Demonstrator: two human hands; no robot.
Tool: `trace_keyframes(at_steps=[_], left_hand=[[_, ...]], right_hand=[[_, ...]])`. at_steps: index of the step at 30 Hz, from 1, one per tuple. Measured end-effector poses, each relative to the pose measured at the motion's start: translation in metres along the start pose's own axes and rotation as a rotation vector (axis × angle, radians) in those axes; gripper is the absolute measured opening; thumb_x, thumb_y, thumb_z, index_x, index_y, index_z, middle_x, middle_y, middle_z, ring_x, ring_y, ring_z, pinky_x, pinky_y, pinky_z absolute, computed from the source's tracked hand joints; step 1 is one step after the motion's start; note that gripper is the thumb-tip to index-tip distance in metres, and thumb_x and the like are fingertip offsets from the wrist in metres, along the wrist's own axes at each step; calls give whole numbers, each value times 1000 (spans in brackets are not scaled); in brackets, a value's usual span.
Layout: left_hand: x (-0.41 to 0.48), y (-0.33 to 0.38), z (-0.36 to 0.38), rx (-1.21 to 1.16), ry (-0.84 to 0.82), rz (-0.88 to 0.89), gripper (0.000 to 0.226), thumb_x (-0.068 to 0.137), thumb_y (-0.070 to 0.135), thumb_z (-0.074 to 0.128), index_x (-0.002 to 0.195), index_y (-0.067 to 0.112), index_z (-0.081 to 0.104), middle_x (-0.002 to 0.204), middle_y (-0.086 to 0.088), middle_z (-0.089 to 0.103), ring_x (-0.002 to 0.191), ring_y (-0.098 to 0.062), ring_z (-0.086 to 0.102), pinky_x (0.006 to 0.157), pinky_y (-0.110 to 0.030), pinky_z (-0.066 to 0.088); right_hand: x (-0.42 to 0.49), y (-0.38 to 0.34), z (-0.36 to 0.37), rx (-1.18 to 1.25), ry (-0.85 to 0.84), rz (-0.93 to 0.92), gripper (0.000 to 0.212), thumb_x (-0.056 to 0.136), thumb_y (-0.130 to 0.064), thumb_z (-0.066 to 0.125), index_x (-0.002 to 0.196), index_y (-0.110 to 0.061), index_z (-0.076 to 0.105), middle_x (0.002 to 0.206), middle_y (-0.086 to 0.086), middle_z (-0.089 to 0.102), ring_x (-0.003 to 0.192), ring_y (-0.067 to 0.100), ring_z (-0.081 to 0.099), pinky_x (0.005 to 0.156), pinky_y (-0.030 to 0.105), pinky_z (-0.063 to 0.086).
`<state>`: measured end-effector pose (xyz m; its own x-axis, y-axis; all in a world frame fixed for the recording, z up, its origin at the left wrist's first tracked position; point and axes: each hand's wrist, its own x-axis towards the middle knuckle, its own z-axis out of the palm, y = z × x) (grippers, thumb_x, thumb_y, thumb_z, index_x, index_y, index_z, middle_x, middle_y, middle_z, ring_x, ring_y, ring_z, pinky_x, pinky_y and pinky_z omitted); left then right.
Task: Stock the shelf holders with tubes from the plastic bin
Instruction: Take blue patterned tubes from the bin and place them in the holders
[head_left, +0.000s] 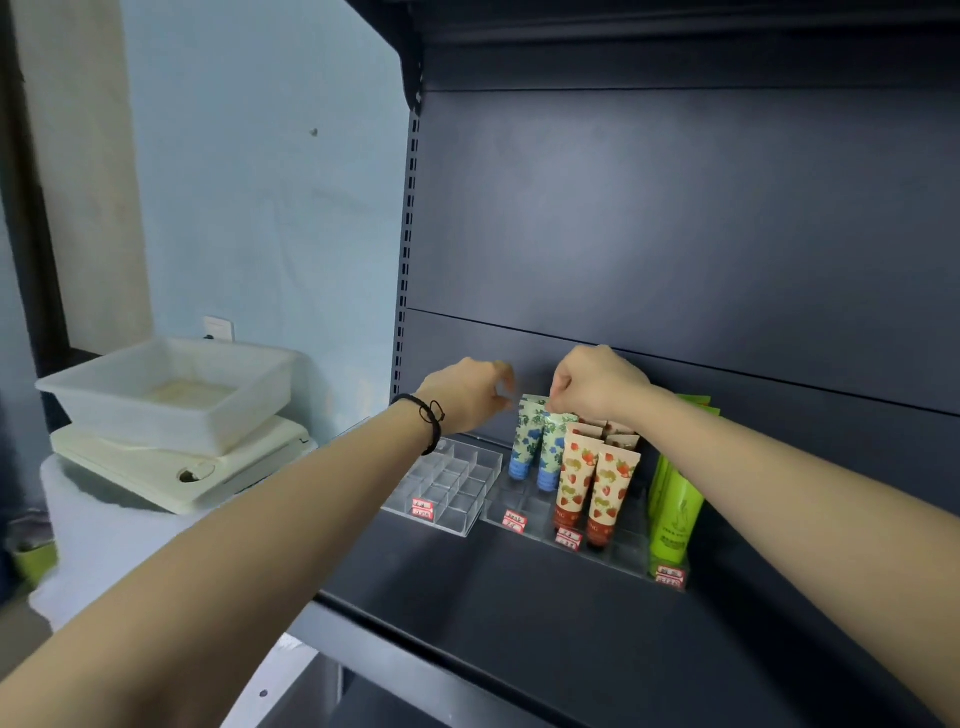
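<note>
Two blue-flowered tubes (550, 447) stand upright at the back of a clear shelf holder (524, 506). My right hand (597, 387) pinches the top edge of one of them. Just to their left, my left hand (467, 395) hovers with curled fingers, and nothing shows in it. Strawberry-print tubes (597, 483) and green tubes (675, 509) fill the slots further right. A second clear holder (452, 483) on the left has bare slots. The white plastic bin (171, 389) sits off to the left, and no tubes are visible inside it.
The bin rests on a flat white device (171, 467) on a white-covered stand beside the dark shelf unit (675, 234). Red price tags (514, 519) line the holders' fronts. The shelf board (493, 613) extends forward of the holders.
</note>
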<state>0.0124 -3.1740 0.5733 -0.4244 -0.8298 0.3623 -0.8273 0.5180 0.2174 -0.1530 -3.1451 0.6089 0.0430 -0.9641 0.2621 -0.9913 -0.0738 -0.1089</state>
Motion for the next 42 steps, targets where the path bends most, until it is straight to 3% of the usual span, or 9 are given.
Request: trace_keyframes(at_steps=[8, 13, 15, 19, 24, 27, 31, 37, 42], left_hand=[[-97, -28, -42, 352, -30, -2, 33, 92, 50, 42, 99, 23, 60, 102, 0, 67, 99, -23, 60, 84, -31, 41], [-213, -62, -65, 560, -168, -9, 51, 92, 61, 31, 95, 21, 63, 96, -4, 65, 93, -25, 60, 81, -30, 41], [-263, -79, -66, 562, -227, -54, 53, 92, 62, 29, 94, 21, 63, 86, 0, 60, 84, -25, 57, 71, -29, 39], [-360, -114, -41, 547, -376, -157, 65, 88, 69, 24, 94, 18, 63, 81, 0, 62, 73, -22, 54, 53, -26, 23], [-471, -140, 37, 438, -594, -245, 65, 87, 71, 28, 100, 17, 61, 81, 0, 61, 74, -22, 55, 55, -27, 32], [-526, -146, 99, 337, -676, -317, 60, 85, 70, 34, 110, 21, 58, 100, -1, 65, 92, -24, 60, 73, -33, 45], [-583, -139, 193, 190, -781, -387, 63, 81, 72, 41, 113, 21, 58, 110, -2, 65, 99, -25, 60, 75, -33, 46], [-655, -103, 348, -76, -977, -506, 59, 81, 66, 50, 114, 18, 58, 117, -6, 61, 109, -27, 56, 84, -34, 45], [-694, -78, 454, -173, -1100, -540, 55, 80, 61, 59, 107, 13, 61, 109, -8, 64, 103, -28, 59, 80, -34, 47]], right_hand=[[-74, -63, -5, -101, -24, -277, 35, 94, -53, 46, 95, -24, 65, 86, -6, 63, 87, 21, 60, 70, 31, 48], [-137, -128, 13, -137, -37, -431, 48, 93, -63, 35, 67, -27, 51, 68, -10, 48, 79, 22, 55, 60, 30, 37], [-162, -154, 29, -88, -54, -477, 50, 93, -65, 33, 62, -27, 44, 65, -12, 45, 75, 17, 50, 55, 29, 32], [-210, -193, 87, 1, -180, -518, 51, 89, -70, 34, 82, -28, 62, 82, -10, 62, 80, 12, 54, 58, 29, 36], [-276, -214, 200, -103, -442, -620, 58, 85, -76, 33, 92, -27, 63, 91, -7, 65, 82, 16, 59, 60, 29, 39], [-312, -211, 275, -145, -589, -663, 65, 86, -75, 34, 102, -19, 64, 97, 1, 67, 86, 21, 63, 63, 32, 41], [-360, -197, 368, -146, -755, -677, 59, 88, -69, 41, 110, -17, 60, 102, 4, 67, 90, 23, 64, 63, 32, 42], [-452, -163, 504, -120, -1023, -598, 57, 87, -66, 46, 94, -12, 59, 75, 0, 53, 66, 20, 52, 52, 32, 31], [-520, -130, 594, -39, -1214, -471, 59, 86, -63, 52, 97, -6, 61, 91, 10, 67, 78, 28, 62, 56, 32, 32]])
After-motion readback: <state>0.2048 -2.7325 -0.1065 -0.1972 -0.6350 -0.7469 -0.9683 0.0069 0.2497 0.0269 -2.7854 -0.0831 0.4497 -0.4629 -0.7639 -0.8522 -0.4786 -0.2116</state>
